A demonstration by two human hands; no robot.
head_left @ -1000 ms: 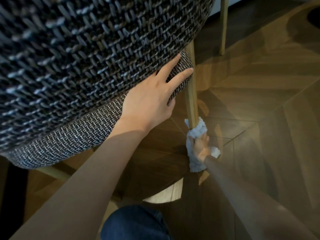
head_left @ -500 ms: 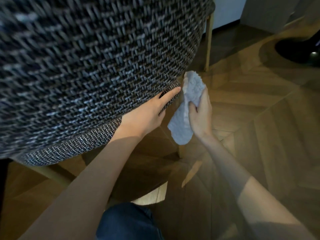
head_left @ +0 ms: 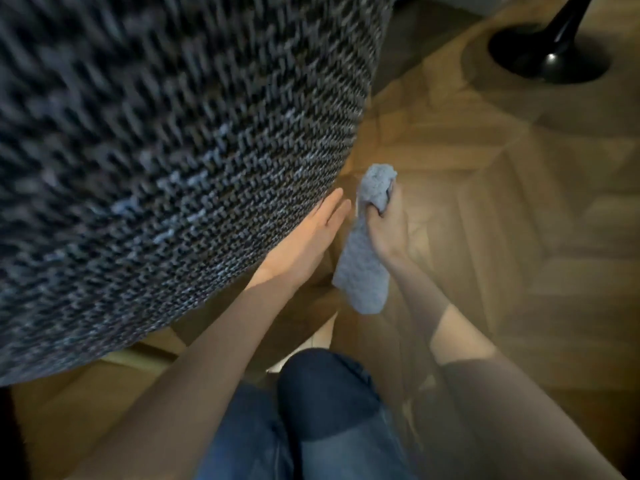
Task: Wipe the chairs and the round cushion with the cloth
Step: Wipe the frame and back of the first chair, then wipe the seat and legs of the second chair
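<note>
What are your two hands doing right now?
Left hand: open, fingers straight at the woven cushion edge.
Right hand: gripping the cloth.

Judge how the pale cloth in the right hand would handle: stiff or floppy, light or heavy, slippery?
Probably floppy: the cloth droops below the right hand gripping its upper part. Likely light, since one hand holds it aloft. Its fuzzy surface suggests it is unlikely to slip.
</note>
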